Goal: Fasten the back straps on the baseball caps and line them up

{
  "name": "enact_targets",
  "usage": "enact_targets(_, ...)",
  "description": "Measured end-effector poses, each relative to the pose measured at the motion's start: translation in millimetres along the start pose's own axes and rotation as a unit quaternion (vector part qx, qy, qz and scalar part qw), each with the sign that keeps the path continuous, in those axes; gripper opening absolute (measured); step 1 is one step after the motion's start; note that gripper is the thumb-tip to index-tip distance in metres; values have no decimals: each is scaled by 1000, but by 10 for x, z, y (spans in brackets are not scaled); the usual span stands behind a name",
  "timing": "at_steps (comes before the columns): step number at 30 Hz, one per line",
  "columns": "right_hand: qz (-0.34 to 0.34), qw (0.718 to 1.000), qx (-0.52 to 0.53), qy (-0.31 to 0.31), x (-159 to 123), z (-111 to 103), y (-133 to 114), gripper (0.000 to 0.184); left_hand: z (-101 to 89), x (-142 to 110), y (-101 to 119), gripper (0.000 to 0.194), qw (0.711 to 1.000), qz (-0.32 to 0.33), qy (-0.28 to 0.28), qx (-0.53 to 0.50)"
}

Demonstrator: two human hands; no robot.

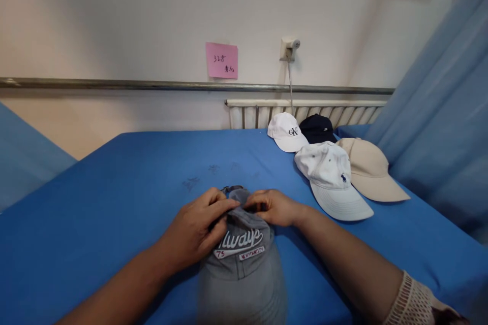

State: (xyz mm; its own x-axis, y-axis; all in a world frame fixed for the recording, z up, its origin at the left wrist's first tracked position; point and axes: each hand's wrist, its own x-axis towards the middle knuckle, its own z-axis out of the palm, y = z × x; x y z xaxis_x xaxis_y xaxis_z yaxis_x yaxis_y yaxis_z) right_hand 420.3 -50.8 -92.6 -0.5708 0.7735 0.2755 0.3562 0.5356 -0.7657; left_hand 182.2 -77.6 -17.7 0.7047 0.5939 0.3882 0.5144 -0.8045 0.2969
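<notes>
While the left hand [202, 226] clamps the grey cap [244, 269], the right hand [275, 206] touches it, fingers curled, grip unclear.

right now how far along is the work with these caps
White cap, navy cap, pale cap and beige cap sit grouped at the right, so they look done. The gray cap is in hand, left hand and right hand at its crown; it alone seems left.
</notes>
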Motion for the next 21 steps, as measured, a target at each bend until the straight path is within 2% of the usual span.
enact_targets(2,-26,998,-49,-32,8,10,-36,25,-4,11,34,32,1000,-4,-15,3)
enact_targets(6,-62,983,-169,-22,59,75,-91,14,-5,31,57,27,999,-11,-44,8)
enact_targets(11,-86,971,-221,5,61,163,-68,12,3,37,5,23,998,-15,-48,38)
enact_targets(14,-67,967,-247,9,27,118,-83,10,0,33,-18,23,998,-11,-47,36)
enact_targets(16,-33,969,-239,51,4,31,-102,6,1,23,-31,23,999,-7,-31,29)
enact_targets(19,18,971,-174,164,-24,-118,-118,10,17,5,-61,25,1000,-2,9,25)
enact_targets(21,28,970,-129,203,-36,-180,-117,13,32,-2,-82,26,999,-1,23,25)
